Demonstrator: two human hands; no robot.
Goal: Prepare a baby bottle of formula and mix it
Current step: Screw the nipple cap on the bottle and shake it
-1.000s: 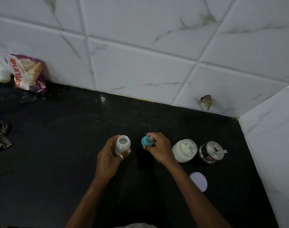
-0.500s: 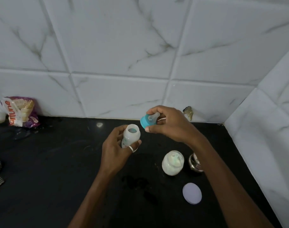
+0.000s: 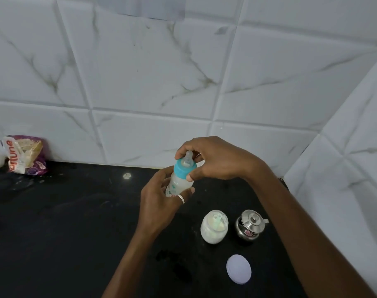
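Observation:
A translucent baby bottle [image 3: 177,184] with milky contents is held above the black counter [image 3: 76,222], tilted slightly. My left hand [image 3: 157,201] grips its body from below and the left. The blue ring cap with a clear nipple [image 3: 185,166] sits on the bottle's neck. My right hand [image 3: 213,160] curls round this cap, thumb at its lower edge and fingers over the nipple. An open jar of white powder [image 3: 213,227] with a pale green scoop inside stands on the counter below my right wrist.
A small lidded steel pot [image 3: 250,225] stands to the right of the powder jar. A round pale lilac lid [image 3: 238,269] lies flat nearer to me. A purple and white food packet [image 3: 24,154] leans on the tiled wall at far left.
The blue nipple cap, earlier held apart to the right of the open bottle, now sits on the bottle's neck. Both hands have risen from the counter and come together.

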